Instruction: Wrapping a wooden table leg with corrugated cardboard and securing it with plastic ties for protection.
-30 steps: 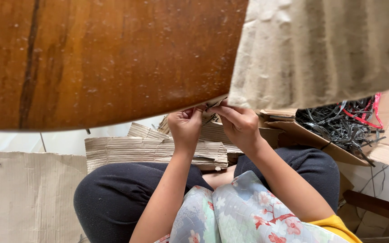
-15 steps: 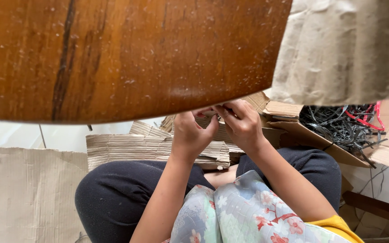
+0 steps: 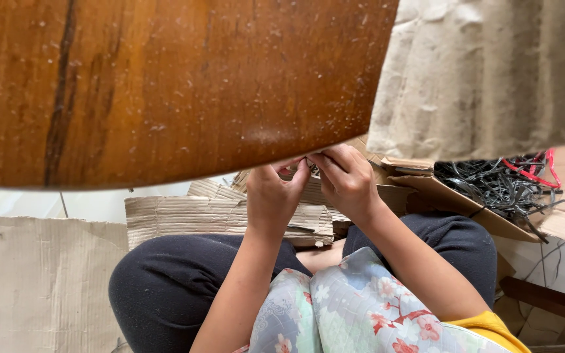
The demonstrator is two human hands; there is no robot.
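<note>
The fingers (image 3: 303,171) of both hands are meeting tip to tip just under the edge of a large brown wooden board (image 3: 165,85), and they are pinching narrowly around something small and thin between them. That small piece (image 3: 308,159) is showing only as a sliver where the thumbs are coming together, and most of it is hidden by the board's edge, so I cannot tell what it is. It is sitting right at the fingertips, touching both hands, raised above the lap rather than resting on anything.

In the head view, the left hand (image 3: 273,196) is curling with its thumb pressing up toward the piece, and the right hand (image 3: 348,180) is closing over it from the other side. Holding it close and high like this is probably letting the person work on it with fine pressure from both thumbs.

The person is sitting with knees apart in dark trousers (image 3: 178,287), and a flowered cloth (image 3: 354,307) is lying across the lap. A stack of corrugated cardboard sheets (image 3: 191,216) is lying just beyond the knees. To the right, an open cardboard box (image 3: 465,202) is holding a tangle of dark wires (image 3: 498,186) with some red ones among them, near enough for the right hand to reach. A pale cardboard flap (image 3: 492,72) is hanging across the top right.
</note>
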